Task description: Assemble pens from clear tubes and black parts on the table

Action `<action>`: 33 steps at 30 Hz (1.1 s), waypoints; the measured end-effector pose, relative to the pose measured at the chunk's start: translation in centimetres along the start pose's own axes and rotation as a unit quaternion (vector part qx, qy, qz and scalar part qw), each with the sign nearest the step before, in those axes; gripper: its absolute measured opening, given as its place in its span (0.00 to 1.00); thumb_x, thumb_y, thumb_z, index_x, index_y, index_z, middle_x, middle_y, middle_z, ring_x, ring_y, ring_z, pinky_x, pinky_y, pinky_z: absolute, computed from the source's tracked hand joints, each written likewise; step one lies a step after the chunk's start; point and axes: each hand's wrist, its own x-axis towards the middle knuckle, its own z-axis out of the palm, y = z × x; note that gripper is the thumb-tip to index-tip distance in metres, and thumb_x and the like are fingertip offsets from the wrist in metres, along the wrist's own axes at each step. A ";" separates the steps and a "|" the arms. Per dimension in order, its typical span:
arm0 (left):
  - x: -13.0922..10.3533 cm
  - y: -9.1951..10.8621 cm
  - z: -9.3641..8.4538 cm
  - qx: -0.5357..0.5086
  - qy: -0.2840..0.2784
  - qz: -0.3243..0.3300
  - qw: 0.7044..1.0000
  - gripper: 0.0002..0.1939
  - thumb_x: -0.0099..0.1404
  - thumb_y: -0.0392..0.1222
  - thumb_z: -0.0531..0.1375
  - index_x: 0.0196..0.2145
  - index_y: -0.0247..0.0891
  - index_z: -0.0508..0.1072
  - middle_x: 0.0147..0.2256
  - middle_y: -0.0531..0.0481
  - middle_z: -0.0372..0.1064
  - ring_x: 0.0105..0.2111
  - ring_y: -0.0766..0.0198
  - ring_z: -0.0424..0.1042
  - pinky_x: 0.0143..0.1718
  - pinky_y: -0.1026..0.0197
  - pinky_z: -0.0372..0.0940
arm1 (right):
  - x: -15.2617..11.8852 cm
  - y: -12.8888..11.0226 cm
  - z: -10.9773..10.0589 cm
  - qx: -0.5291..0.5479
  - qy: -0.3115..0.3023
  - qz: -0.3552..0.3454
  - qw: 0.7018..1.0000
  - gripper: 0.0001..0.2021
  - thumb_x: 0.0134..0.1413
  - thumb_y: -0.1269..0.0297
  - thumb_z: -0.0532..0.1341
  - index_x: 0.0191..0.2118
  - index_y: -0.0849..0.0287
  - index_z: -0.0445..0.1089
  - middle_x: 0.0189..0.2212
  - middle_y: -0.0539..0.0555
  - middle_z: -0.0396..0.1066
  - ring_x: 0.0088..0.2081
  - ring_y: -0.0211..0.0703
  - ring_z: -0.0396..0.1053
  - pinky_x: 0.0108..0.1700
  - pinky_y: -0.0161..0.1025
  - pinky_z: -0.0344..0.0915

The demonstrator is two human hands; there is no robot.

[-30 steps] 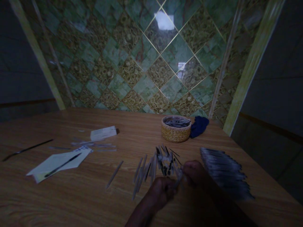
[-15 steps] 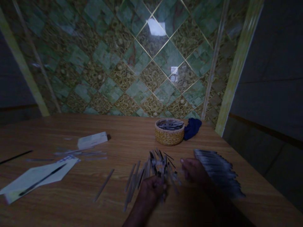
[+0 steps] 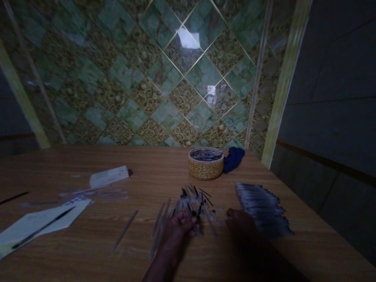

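My left hand (image 3: 179, 229) is closed over the near side of a loose heap of clear pen barrels and small black pen parts (image 3: 192, 201). A barrel shows by its fingertips, but I cannot make out whether they grip it. To the right of the heap, my right hand (image 3: 241, 221) is closed, with thumb and forefinger together; anything in it is too dark and blurred to tell. Just beyond that hand lies a neat row of dark-filled pens (image 3: 260, 207), side by side. Several clear barrels (image 3: 158, 225) lie left of the heap, and a single barrel (image 3: 125, 231) lies apart.
A round wicker basket (image 3: 205, 170) full of pens stands at the back, beside a dark blue cloth (image 3: 234, 158). To the left are a white box (image 3: 109, 177), thin clear sticks (image 3: 102, 194), and a pale sheet (image 3: 38, 223) with a dark pen across it. A tiled wall (image 3: 176, 98) closes the back.
The whole view has shifted slightly, so things sit further left. My left hand has edged up toward the heap. My right hand stays closed near the pen row.
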 end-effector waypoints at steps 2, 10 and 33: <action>0.2 -0.1 -0.1 -0.009 0.004 0.005 1.000 0.18 0.40 0.40 0.72 0.20 0.36 0.64 0.18 0.54 0.69 0.21 0.64 0.72 0.21 0.67 0.62 | 0.0 -0.1 0.3 -0.017 -0.002 -0.001 1.000 0.11 0.57 0.65 0.51 0.41 0.58 0.69 0.37 0.58 0.75 0.40 0.47 0.71 0.35 0.36 0.57; -0.3 -0.1 0.5 0.016 -0.015 0.007 1.000 0.15 0.43 0.39 0.70 0.22 0.34 0.67 0.20 0.50 0.72 0.22 0.65 0.72 0.23 0.67 0.64 | 0.3 -0.4 0.6 -0.059 0.000 -0.006 0.998 0.14 0.59 0.69 0.49 0.41 0.60 0.71 0.36 0.64 0.74 0.38 0.50 0.73 0.34 0.38 0.61; 0.5 0.1 0.4 -0.043 -0.018 0.003 0.999 0.11 0.45 0.35 0.71 0.26 0.32 0.73 0.27 0.46 0.76 0.29 0.61 0.76 0.30 0.64 0.71 | 0.4 -0.7 -0.1 0.690 -0.127 -0.057 0.711 0.22 0.38 0.45 0.63 0.29 0.63 0.67 0.19 0.52 0.72 0.16 0.36 0.67 0.19 0.32 0.57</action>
